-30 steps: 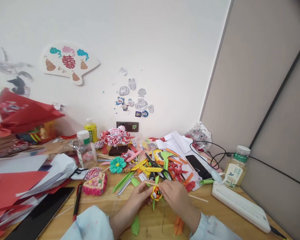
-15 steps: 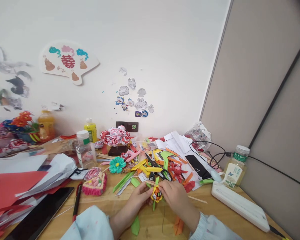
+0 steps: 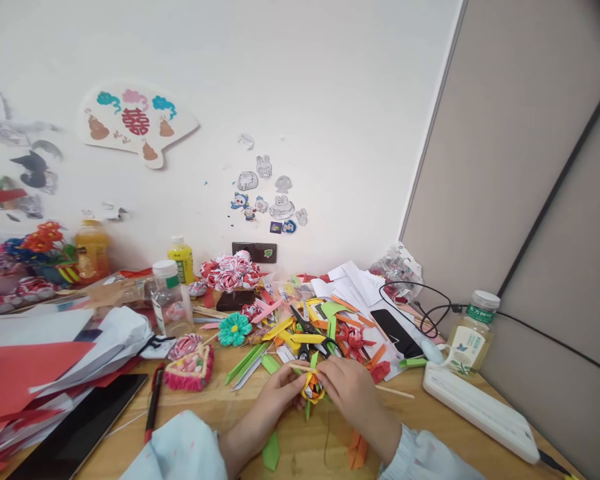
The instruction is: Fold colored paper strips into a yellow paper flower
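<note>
Near the table's front, my left hand holds a small yellow and orange folded-paper flower from its left side. Green paper strips stick out above and below the flower. My right hand has its fingers closed at the flower's upper right, on a thin wooden stick that runs across the top of the flower and comes out to the right behind the hand. Black scissors lie among folded paper strips just beyond my hands.
A heart-shaped pink box, a red and black pen and a black tablet lie left. At the right are a phone, a white power strip and a bottle. Another bottle stands back left.
The stick's left end has shifted slightly left and up over the flower. A piece of red paper has come into view at the left edge. My hands have barely moved.
</note>
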Motion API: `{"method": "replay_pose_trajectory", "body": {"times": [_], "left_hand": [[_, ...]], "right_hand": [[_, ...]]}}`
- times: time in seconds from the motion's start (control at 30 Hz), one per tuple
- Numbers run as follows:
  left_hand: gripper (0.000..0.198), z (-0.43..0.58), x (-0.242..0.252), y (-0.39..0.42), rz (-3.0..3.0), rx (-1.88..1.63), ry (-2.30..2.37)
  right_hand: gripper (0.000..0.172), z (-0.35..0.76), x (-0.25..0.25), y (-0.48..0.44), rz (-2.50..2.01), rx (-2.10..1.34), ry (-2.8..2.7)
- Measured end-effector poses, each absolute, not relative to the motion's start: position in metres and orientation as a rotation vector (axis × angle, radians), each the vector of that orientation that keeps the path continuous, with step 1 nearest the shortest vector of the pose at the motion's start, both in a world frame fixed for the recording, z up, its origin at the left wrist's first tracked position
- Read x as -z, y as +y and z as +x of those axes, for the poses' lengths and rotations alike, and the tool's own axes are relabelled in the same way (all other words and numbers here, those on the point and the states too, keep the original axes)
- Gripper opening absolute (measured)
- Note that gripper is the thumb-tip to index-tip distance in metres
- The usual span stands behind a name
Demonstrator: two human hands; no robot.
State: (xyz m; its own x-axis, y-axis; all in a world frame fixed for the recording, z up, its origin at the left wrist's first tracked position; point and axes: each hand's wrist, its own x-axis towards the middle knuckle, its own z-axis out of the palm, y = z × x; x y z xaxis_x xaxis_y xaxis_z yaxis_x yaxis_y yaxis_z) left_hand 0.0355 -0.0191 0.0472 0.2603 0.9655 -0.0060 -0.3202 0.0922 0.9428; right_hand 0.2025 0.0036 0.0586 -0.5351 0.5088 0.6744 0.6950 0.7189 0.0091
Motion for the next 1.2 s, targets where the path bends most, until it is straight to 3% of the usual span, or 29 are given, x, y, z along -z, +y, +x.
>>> {"method": "replay_pose_trajectory", "body": {"times": [0.5,0.73,1.2], "left_hand": [[0.034,0.035,-0.047,-0.018,1.038,-1.108,0.792],[0.036,0.034,-0.046,-0.016,1.002,-1.1,0.832],[0.029,0.039,-0.048,-0.016,0.982,-1.093,0.885]], "right_hand": [[0.05,0.202,-0.057,0.002,-0.901,0.186,-2.127],[0.052,0.202,-0.054,0.004,-0.882,0.286,-2.191],[0.038,0.202,-0.047,0.005,-0.802,0.641,-2.235]]}}
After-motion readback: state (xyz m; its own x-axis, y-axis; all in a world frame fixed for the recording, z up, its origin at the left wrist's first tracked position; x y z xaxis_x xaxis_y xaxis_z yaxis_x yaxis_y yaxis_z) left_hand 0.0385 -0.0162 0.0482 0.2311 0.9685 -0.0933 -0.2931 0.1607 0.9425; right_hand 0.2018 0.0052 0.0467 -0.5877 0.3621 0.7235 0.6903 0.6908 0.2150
